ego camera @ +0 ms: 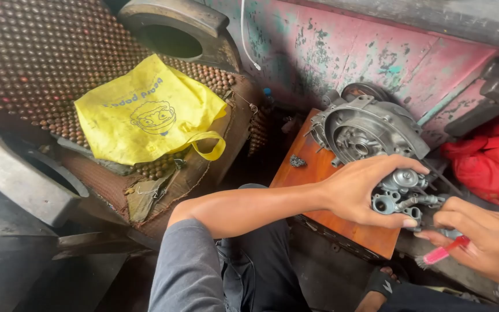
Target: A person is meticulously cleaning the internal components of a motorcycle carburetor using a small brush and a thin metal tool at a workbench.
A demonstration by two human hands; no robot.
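Observation:
My left hand [360, 190] grips a small grey metal engine part, like a carburetor [402, 193], holding it over the edge of a reddish wooden board [319, 173]. My right hand [486, 240] holds a small red-handled brush [439, 254] just below and to the right of that part, its bristles pointing down-left. A larger grey engine casing [365, 130] with a round opening rests on the board behind the hands.
A yellow cloth bag [148, 118] lies on a beaded seat cover [36, 63] at left. A red cloth [492, 162] is bunched at right. A worn pink painted wall [347, 52] stands behind. My knee in dark trousers [261, 266] is below.

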